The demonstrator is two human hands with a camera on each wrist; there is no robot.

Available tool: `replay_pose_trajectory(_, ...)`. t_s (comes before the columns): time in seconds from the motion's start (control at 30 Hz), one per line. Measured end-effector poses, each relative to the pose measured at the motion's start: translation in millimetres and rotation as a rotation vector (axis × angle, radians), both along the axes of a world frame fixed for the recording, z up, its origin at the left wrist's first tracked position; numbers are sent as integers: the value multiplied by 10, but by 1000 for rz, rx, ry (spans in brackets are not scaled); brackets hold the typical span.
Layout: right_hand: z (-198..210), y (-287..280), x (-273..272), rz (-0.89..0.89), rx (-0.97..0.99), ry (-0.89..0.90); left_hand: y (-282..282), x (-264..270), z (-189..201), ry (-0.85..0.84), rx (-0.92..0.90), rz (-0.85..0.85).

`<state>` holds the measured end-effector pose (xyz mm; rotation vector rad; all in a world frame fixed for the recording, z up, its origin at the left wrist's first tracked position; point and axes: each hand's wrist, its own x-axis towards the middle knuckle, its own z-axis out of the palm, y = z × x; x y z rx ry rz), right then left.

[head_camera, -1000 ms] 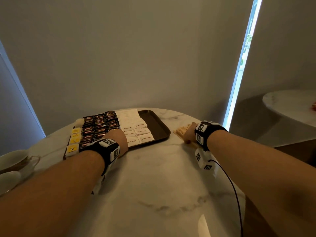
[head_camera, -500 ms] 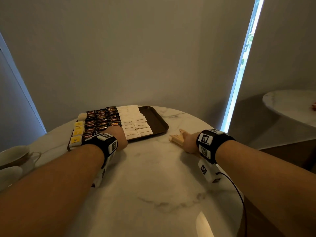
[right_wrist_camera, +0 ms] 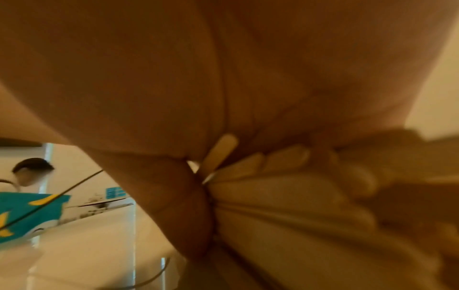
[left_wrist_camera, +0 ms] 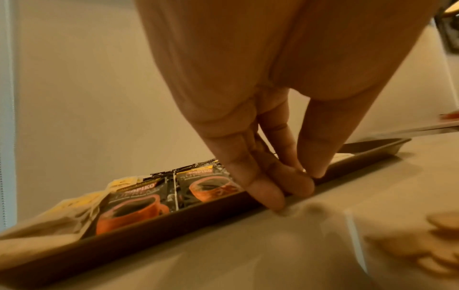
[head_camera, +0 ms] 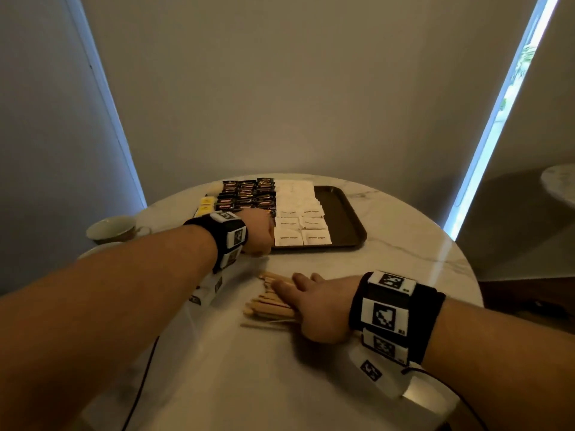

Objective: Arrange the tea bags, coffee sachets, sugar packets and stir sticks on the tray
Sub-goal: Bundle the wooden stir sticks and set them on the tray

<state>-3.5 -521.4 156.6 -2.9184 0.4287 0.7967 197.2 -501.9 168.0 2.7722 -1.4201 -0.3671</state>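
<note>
A dark tray (head_camera: 342, 213) (left_wrist_camera: 149, 235) at the far middle of the marble table (head_camera: 404, 259) holds yellow tea bags (head_camera: 207, 205) (left_wrist_camera: 74, 204), black coffee sachets (head_camera: 249, 194) (left_wrist_camera: 139, 206) and white sugar packets (head_camera: 298, 213); its right strip is bare. My left hand (head_camera: 258, 231) (left_wrist_camera: 295, 184) pinches the tray's near rim between fingertips and thumb. Wooden stir sticks (head_camera: 267, 303) (left_wrist_camera: 442, 245) (right_wrist_camera: 285, 196) lie in a loose pile on the table in front of the tray. My right hand (head_camera: 292, 287) (right_wrist_camera: 174, 98) presses flat on them, fingers straight.
A cup (head_camera: 109, 230) on a saucer stands at the table's left edge. A second marble table (head_camera: 560, 185) is off to the right. A thin black cable (head_camera: 140, 384) hangs under my left forearm. The round table's edge curves close behind the tray.
My right hand has dragged the stir sticks from the right of the tray to the table in front of it. My left hand has stayed on the tray's near rim.
</note>
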Motion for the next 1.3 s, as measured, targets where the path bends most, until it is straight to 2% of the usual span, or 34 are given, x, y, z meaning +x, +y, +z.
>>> replay_pose_trajectory(0.3, 4, 419, -143, 180, 86, -30, 385, -395, -58, 197, -88, -109)
replay_pose_trajectory(0.37, 8, 461, -153, 177, 92, -75, 400, -505, -77, 185, -100, -152)
replay_pose_trajectory(0.5, 38, 491, -133, 175, 61, -99, 398, -667, -57, 41, -107, -248)
replay_pose_trajectory(0.7, 91, 573, -105, 206, -21, -88, 463, -653, -40, 166, -104, -192)
replay_pose_trajectory(0.97, 55, 578, -39, 238, -84, -177, 494, -658, -73, 143, -223, -184)
replay_pose_trajectory(1.1, 6, 501, -10, 186, -38, -217, 612, -518, -2, 191, -384, -108)
replay_pose_trajectory(1.3, 143, 336, 66, 138, 62, -266, 761, -254, 185, 527, -761, 68)
